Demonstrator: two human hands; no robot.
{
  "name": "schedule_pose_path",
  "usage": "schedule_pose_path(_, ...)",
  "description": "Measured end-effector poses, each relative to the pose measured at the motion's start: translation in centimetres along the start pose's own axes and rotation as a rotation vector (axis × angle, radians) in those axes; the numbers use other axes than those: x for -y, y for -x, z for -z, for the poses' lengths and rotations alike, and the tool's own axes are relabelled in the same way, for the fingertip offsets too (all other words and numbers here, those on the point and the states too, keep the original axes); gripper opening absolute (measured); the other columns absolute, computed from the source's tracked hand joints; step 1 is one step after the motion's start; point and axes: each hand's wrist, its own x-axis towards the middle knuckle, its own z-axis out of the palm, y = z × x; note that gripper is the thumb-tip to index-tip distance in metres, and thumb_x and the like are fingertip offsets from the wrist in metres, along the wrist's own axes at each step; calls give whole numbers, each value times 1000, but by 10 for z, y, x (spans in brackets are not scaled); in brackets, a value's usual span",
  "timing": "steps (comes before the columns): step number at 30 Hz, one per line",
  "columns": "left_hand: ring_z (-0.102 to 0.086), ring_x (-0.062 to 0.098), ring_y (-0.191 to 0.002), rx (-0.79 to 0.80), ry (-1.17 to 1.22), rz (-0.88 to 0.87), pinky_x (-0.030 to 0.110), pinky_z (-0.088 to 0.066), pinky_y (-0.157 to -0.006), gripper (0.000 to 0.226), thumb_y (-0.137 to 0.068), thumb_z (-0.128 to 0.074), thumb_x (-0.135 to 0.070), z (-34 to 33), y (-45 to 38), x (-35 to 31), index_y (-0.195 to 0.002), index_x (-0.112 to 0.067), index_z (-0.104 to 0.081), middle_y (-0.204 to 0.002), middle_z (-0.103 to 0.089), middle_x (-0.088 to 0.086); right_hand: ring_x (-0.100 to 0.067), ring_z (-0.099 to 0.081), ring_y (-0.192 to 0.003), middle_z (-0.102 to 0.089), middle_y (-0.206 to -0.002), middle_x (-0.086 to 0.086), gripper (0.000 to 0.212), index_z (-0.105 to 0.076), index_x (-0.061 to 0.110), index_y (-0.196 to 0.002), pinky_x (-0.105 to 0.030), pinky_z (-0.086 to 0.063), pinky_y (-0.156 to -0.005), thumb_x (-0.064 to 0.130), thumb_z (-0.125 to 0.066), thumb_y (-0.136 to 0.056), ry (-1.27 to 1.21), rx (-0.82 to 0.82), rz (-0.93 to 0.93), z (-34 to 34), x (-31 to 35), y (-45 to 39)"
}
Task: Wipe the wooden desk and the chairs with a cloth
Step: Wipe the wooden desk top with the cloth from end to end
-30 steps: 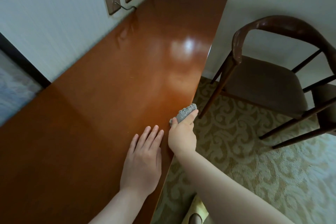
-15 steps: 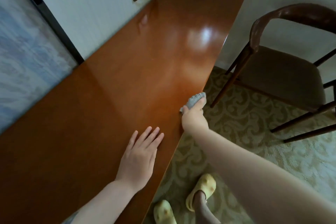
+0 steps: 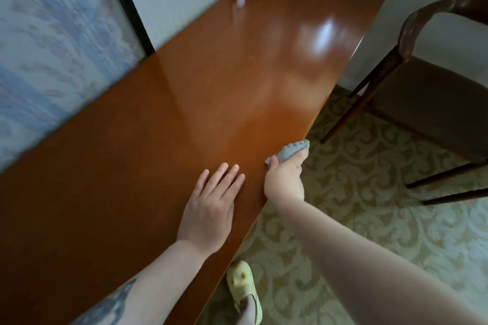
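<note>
My right hand [image 3: 284, 179] has slid further along the desk [image 3: 163, 124] front edge, fist clamped on the grey cloth [image 3: 290, 152]; my left hand [image 3: 211, 208] stays flat, fingers spread, on top; edge wiping continues; chair [image 3: 427, 92] untouched.

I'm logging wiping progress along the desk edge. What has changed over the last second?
Not much beyond the camera view swinging left. The right hand keeps the grey cloth pinched on the desk's front edge, apparently a little farther along than the left hand compared with a second ago. The left hand stays flat on the desk; the chair is untouched.
</note>
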Motion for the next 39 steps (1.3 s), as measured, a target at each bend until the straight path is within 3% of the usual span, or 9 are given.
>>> schedule_pose_path(5,-26,17,-144,-16,25,37,42,-22,-119,46,-97,-50,-8,1,19,0,-141,-21,-48,-150,-40,-2,-32,-57,-109,-37,-146,-11,70,14,20,-153,-36,-38,-71,39,-32,-104,-18,-67,15,-8,-6,20)
schedule_pose_path(8,-18,14,-147,66,12,-38,40,-14,-119,44,-102,-32,-24,4,49,4,-145,-22,-42,-154,-34,-5,-28,-61,-106,-36,-150,-9,75,20,25,-151,-32,-43,-73,40,-35,-102,-69,58,89,-33,-49,103)
schedule_pose_path(11,-16,13,-147,128,-17,-25,40,-12,-118,47,-103,-24,-30,12,93,9,-148,-24,-36,-155,-31,-6,-25,-58,-114,-32,-152,-8,80,26,25,-149,-34,-48,-87,40,-36,-102,-74,187,117,-39,-69,150)
schedule_pose_path(17,-19,12,-146,107,22,113,40,-17,-120,46,-104,-21,-36,24,148,18,-148,-30,-33,-155,-31,-9,-34,-53,-116,-42,-143,-13,72,13,20,-153,-44,-43,-88,41,-34,-103,-98,48,-8,-22,-27,65)
schedule_pose_path(21,-22,11,-145,73,43,102,41,-24,-118,46,-103,-23,-34,25,146,15,-146,-27,-38,-153,-36,-8,-31,-56,-111,-44,-138,-15,75,15,21,-152,-38,-45,-81,40,-38,-102,-97,11,86,-47,-53,121)
schedule_pose_path(25,-20,10,-146,68,67,90,42,-22,-118,48,-102,-23,-32,25,147,17,-146,-25,-41,-153,-36,-6,-24,-60,-110,-38,-148,-11,82,24,24,-149,-32,-49,-80,39,-40,-101,-126,196,173,-66,-96,204)
schedule_pose_path(31,-26,13,-144,41,66,98,41,-25,-118,50,-102,-18,-38,25,147,17,-144,-26,-42,-151,-39,-6,-37,-53,-118,-41,-145,-14,77,15,17,-152,-44,-43,-88,45,-35,-102,19,90,-1,-51,-50,127)
schedule_pose_path(36,-24,11,-145,24,63,82,39,-22,-119,46,-102,-27,-32,24,148,17,-144,-25,-42,-151,-38,-7,-35,-59,-106,-44,-137,-15,77,17,17,-151,-38,-41,-68,47,-34,-102,68,-4,61,-55,-52,131)
schedule_pose_path(39,-21,11,-145,33,83,68,38,-17,-119,47,-101,-27,-30,23,146,20,-145,-23,-43,-152,-37,-6,-25,-64,-100,-42,-141,-15,82,25,17,-149,-29,-44,-64,44,-37,-102,77,66,206,-73,-86,182)
